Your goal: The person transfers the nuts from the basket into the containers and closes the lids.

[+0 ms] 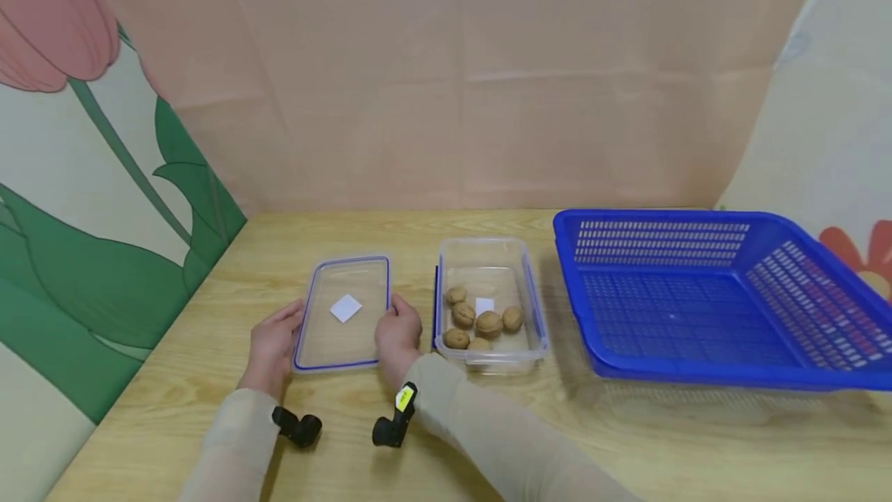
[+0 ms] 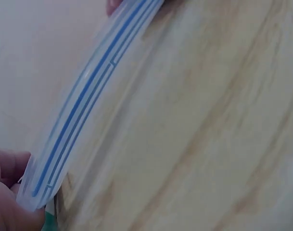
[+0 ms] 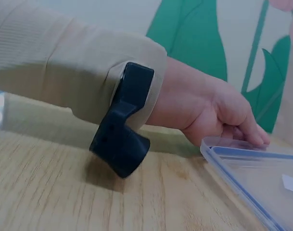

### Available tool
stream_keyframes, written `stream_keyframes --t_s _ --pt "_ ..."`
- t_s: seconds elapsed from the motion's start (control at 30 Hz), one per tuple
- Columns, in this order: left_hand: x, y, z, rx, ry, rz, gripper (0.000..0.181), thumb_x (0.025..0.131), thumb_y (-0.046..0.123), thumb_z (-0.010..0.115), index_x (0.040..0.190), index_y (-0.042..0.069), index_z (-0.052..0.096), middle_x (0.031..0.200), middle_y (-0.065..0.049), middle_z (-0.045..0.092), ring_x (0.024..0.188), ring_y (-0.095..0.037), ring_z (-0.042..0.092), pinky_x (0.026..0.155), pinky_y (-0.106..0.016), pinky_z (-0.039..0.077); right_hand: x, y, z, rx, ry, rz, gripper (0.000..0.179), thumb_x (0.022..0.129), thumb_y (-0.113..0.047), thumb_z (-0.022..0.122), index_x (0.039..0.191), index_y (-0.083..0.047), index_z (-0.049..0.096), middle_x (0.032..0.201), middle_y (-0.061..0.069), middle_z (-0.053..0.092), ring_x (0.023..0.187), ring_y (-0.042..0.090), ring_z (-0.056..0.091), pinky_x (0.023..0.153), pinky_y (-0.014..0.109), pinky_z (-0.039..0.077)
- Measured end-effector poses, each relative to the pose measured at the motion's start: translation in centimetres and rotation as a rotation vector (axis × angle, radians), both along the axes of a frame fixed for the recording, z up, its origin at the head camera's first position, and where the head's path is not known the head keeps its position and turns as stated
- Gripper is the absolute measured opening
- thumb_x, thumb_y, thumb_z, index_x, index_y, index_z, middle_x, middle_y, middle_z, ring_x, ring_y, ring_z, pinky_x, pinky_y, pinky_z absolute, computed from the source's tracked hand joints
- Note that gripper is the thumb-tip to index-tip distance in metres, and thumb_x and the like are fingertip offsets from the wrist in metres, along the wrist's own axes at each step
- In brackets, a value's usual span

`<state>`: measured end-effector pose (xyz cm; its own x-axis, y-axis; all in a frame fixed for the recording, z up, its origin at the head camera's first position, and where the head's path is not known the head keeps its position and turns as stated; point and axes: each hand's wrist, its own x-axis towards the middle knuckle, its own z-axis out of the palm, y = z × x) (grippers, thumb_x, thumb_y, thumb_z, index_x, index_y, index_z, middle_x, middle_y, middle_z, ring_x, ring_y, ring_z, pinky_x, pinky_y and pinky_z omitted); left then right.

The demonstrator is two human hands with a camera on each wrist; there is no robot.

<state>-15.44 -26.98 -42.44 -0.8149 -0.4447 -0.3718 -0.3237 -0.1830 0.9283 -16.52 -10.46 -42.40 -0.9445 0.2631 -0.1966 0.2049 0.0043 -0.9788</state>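
Observation:
A clear rectangular lid (image 1: 358,339) with a blue seal round its edge is held between the two hands in the head view. The left hand (image 1: 270,343) grips its left edge, and the right wrist view shows that hand (image 3: 218,108) with curled fingers at the lid's rim (image 3: 242,190). Along the right edge, the right hand (image 1: 399,331) holds the lid with its thumb uppermost. Fingers also pinch the lid's corner (image 2: 71,130) in the left wrist view; whose they are I cannot tell. A white paper square (image 1: 344,307) shows on the lid.
Just right of the right hand stands a clear box (image 1: 526,343) with several walnuts (image 1: 488,322) and a white square (image 1: 484,305) inside. A large blue basket (image 1: 662,374) occupies the right side of the wooden table (image 1: 334,448). A pink backdrop (image 1: 418,99) rises behind.

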Motion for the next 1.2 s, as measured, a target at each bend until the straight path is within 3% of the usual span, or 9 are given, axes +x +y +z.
stream_keyframes --t_s 0.23,0.37,0.47,0.57,0.7,0.8,0.9,1.03,1.2 --pt "1.3 0.4 1.3 0.212 0.032 -0.013 0.046 0.097 0.011 0.044 0.142 0.013 0.034 0.150 0.000 0.031 0.134 -0.010 0.031 0.109 -0.020 0.030 0.0 0.8 2.0 0.025 0.054 0.102 0.037 0.093 -0.001 0.040 0.127 -0.004 0.056 0.131 0.014 0.053 0.126 0.032 0.044 0.107 0.042 0.037" --pt "1.9 0.8 2.9 0.318 0.050 -0.022 0.049 0.096 0.014 0.045 0.143 0.017 0.031 0.148 0.007 0.032 0.123 -0.001 0.038 0.099 -0.011 0.037 0.4 1.8 4.1 0.029 0.054 0.161 0.039 0.095 -0.003 0.039 0.131 -0.008 0.053 0.135 0.011 0.051 0.129 0.029 0.041 0.108 0.041 0.036" --pt "2.1 1.4 4.3 0.346 0.079 -0.059 0.050 0.097 0.017 0.044 0.144 0.020 0.029 0.148 0.011 0.031 0.119 0.001 0.038 0.092 -0.008 0.039 0.8 2.9 5.9 0.025 0.080 0.182 0.040 0.095 -0.003 0.039 0.132 -0.009 0.052 0.137 0.010 0.049 0.130 0.028 0.040 0.108 0.040 0.035" --pt "2.0 2.6 5.6 0.387 0.125 -0.093 0.049 0.098 0.016 0.041 0.145 0.020 0.028 0.141 0.007 0.040 0.114 -0.001 0.043 0.088 -0.010 0.043 1.0 4.4 7.5 0.029 0.120 0.181 0.040 0.094 -0.003 0.039 0.132 -0.007 0.051 0.135 0.011 0.050 0.129 0.027 0.041 0.108 0.039 0.036" --pt "1.6 4.8 7.1 0.406 0.183 -0.104 0.048 0.097 0.011 0.041 0.144 0.017 0.031 0.122 0.008 0.050 0.103 -0.001 0.049 0.083 -0.011 0.047 0.9 6.6 8.9 -0.039 0.134 0.176 0.040 0.094 -0.003 0.039 0.133 -0.006 0.050 0.134 0.011 0.052 0.126 0.024 0.044 0.106 0.038 0.038" --pt "1.4 6.4 8.0 0.396 0.227 -0.126 0.047 0.097 0.008 0.040 0.144 0.014 0.032 0.131 0.003 0.048 0.103 -0.003 0.050 0.087 -0.012 0.047 0.8 8.2 9.4 -0.114 0.110 0.158 0.039 0.095 -0.003 0.039 0.133 -0.007 0.050 0.129 0.011 0.055 0.117 0.023 0.050 0.100 0.037 0.045" --pt "1.4 8.1 8.5 0.385 0.274 -0.173 0.048 0.098 0.005 0.036 0.144 0.009 0.029 0.145 -0.005 0.036 0.106 -0.005 0.051 0.093 -0.015 0.045 0.9 10.0 9.6 -0.134 0.103 0.134 0.038 0.095 -0.003 0.040 0.129 -0.007 0.053 0.121 0.010 0.058 0.108 0.022 0.054 0.093 0.035 0.048" --pt "1.4 10.4 8.7 0.363 0.318 -0.215 0.047 0.096 0.000 0.035 0.143 0.003 0.029 0.147 -0.013 0.032 0.106 -0.006 0.055 0.095 -0.018 0.046 1.4 12.6 9.5 -0.179 0.148 0.128 0.036 0.095 0.001 0.038 0.128 -0.002 0.052 0.120 0.016 0.056 0.104 0.024 0.053 0.091 0.034 0.046" --pt "0.7 13.3 8.2 0.386 0.337 -0.243 0.045 0.096 0.000 0.037 0.140 0.003 0.035 0.145 -0.014 0.037 0.124 -0.018 0.047 0.099 -0.025 0.045 1.7 15.6 9.3 -0.240 0.185 0.110 0.039 0.095 0.004 0.034 0.133 0.007 0.043 0.127 0.023 0.047 0.113 0.028 0.046 0.098 0.036 0.041"
